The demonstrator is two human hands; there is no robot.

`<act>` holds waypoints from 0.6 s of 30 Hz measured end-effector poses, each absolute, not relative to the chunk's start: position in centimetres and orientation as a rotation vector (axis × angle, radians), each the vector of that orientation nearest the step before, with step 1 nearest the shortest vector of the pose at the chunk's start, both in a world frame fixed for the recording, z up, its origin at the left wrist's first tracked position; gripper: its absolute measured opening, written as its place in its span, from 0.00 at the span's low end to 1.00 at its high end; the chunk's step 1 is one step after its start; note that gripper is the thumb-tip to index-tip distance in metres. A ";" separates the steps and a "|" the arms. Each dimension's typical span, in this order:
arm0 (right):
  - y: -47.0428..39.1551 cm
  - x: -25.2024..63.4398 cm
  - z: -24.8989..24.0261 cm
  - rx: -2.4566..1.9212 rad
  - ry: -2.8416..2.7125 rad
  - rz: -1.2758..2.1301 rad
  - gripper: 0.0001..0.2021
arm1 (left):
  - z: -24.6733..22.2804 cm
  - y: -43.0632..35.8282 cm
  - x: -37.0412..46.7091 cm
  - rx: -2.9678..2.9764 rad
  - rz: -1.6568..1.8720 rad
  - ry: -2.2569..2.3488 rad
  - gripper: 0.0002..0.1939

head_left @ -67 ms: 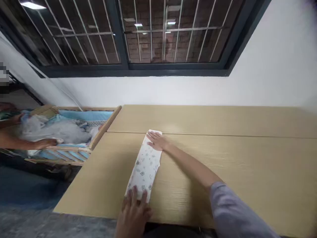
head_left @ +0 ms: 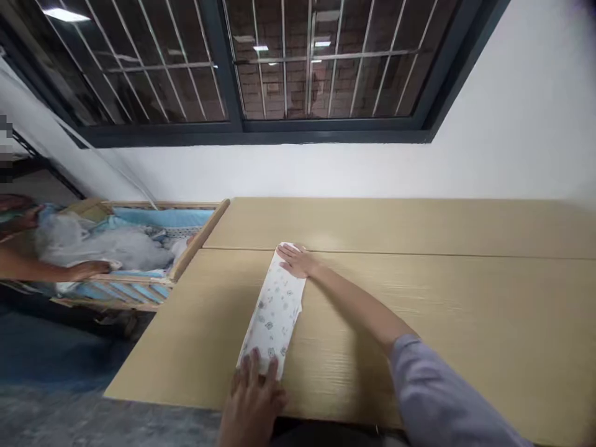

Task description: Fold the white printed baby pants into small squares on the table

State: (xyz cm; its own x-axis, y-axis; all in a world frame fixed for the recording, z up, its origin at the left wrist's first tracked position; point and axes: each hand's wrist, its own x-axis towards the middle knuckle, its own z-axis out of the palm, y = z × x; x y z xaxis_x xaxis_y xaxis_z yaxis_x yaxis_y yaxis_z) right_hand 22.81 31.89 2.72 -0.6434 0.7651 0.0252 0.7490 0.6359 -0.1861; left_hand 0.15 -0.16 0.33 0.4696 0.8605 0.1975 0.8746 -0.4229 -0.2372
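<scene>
A white cloth with small printed figures (head_left: 274, 310), folded into a long narrow strip, lies on the wooden tabletop (head_left: 419, 323). Its length runs away from me, leaning slightly right. My right hand (head_left: 295, 261) rests flat on the far end, fingers outstretched. At the near end, my left hand (head_left: 254, 394) lies with spread fingers, the tips touching the cloth. Neither hand grips anything. The near edge of the cloth is partly hidden under the left fingers.
Left of the table stands a wooden crib (head_left: 193, 245) with blue lining, holding clear plastic and cloths. Another person's hand (head_left: 90, 270) rests on its rail. Behind the table is a white wall (head_left: 326, 171) below a barred window (head_left: 335, 127).
My right hand has shifted very slightly right at the far end of the cloth. My left hand and the cloth look almost the same.
</scene>
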 end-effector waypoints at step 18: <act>4.9 24.1 6.8 -0.751 -2.694 0.317 0.27 | 5.9 1.3 -2.0 -2.707 -0.547 -1.257 0.21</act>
